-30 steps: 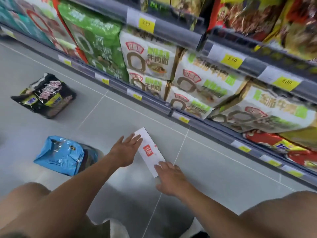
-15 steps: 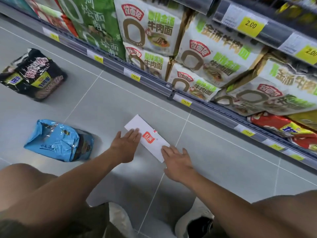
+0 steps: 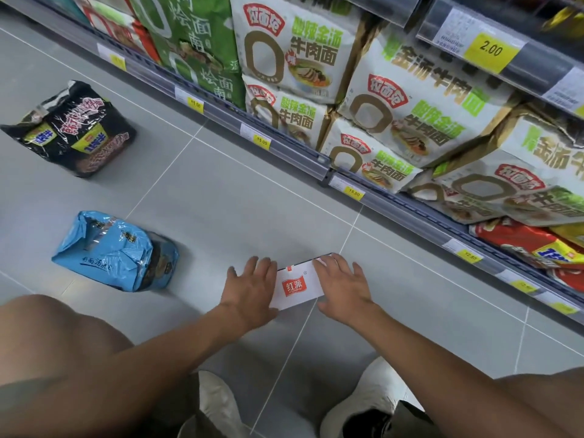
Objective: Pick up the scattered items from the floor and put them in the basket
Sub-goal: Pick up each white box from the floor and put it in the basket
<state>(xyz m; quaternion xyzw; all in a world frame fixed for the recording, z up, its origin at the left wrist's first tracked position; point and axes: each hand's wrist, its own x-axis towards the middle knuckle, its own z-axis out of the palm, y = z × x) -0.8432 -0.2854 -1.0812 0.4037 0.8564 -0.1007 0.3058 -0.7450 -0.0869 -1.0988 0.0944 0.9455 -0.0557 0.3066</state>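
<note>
Both our left hand and right hand press straight-fingered against the ends of the white box on the floor, lower centre. Lying flat, it likely needs squeezing between palms to lift.

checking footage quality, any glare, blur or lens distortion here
Head view: soft glare on the blue noodle pack; mild wide-angle stretch along the shelf rail; white box, left hand and right hand sharp; edge price tags blurred.
</note>
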